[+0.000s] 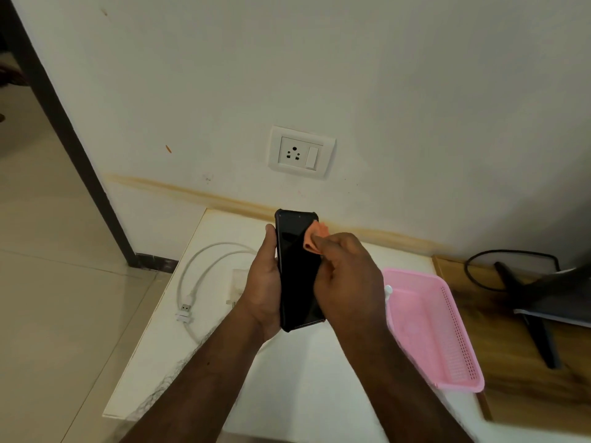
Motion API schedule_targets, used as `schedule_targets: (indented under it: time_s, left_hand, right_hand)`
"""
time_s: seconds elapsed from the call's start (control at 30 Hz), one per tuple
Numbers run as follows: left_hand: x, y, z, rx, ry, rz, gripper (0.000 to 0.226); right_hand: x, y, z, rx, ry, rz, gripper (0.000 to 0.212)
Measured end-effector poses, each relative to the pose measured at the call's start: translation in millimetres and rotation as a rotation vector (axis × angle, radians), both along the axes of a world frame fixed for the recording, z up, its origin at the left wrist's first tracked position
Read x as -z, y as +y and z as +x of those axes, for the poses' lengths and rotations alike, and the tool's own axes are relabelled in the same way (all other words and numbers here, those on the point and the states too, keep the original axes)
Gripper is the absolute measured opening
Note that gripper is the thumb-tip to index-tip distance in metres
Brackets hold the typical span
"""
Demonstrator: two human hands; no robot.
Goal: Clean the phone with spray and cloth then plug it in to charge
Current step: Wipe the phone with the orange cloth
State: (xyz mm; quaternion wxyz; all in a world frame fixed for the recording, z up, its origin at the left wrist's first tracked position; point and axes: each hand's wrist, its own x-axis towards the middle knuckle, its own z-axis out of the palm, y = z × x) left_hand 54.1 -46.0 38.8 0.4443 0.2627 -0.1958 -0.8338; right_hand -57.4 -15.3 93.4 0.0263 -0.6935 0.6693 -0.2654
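Note:
A black phone (295, 251) in a dark case stands upright over the white table, screen towards me. My left hand (263, 282) grips its left edge and back. My right hand (347, 279) presses an orange cloth (315, 239) against the upper right of the screen. A white USB cable (198, 276) lies looped on the table to the left, its plug (185, 310) near the table's left edge. A white wall socket with a switch (300, 152) sits above the table. The tip of a white object (388, 290), perhaps the spray bottle, shows behind my right hand.
A pink perforated plastic tray (447, 340) rests on the white table (307, 378) to the right. Beyond it is a wooden desk (511, 362) with a black monitor stand (531, 314) and black cable. Tiled floor lies to the left.

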Motion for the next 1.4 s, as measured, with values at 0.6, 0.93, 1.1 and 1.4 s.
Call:
schedule_targets:
  time_s: [0.6, 0.93, 1.1, 1.4]
  left_hand:
    - [1, 0, -5, -0.025, 0.008, 0.020, 0.071]
    - [4, -2, 0, 0.005, 0.002, 0.015, 0.076]
    - [4, -1, -4, -0.050, -0.007, 0.020, 0.070]
    - [5, -4, 0, 0.003, 0.011, 0.026, 0.081]
  right_hand:
    - [3, 3, 21, 0.052, 0.100, -0.017, 0.034]
    - [3, -1, -4, -0.027, 0.061, 0.037, 0.041]
    - [5, 13, 25, -0.036, 0.083, 0.023, 0.035]
    - [5, 4, -7, 0.007, 0.074, 0.058, 0.043]
